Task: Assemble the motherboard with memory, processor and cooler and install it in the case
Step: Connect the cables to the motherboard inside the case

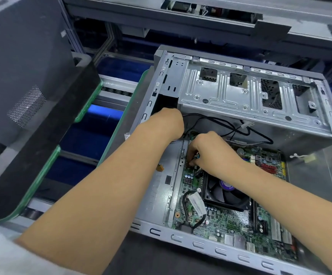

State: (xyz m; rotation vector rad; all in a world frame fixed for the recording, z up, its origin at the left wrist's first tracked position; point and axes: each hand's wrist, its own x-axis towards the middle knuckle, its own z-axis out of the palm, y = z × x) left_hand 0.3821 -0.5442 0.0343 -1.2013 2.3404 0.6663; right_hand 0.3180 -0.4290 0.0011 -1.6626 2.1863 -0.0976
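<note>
Fingers of the right hand (210,151) curl down and pinch a small bundle of coloured wires (196,156) against the upper left edge of the motherboard (228,221), just above the cooler fan (225,192). How the left hand's (167,122) fingers lie I cannot tell: they are tucked out of sight behind the knuckles, in the dark gap left of the drive cage (246,92), where a black cable (216,118) begins. That green board lies flat inside the open grey computer case (200,245), below the cage, with the black fan seated on it and a memory stick (257,217) standing in a slot just right of the fan. A labelled black power cable (195,205) loops over the board left of the fan. Left of the case, well apart, a dark grey panel (24,62) leans over green-edged black trays (42,169) on the roller line
</note>
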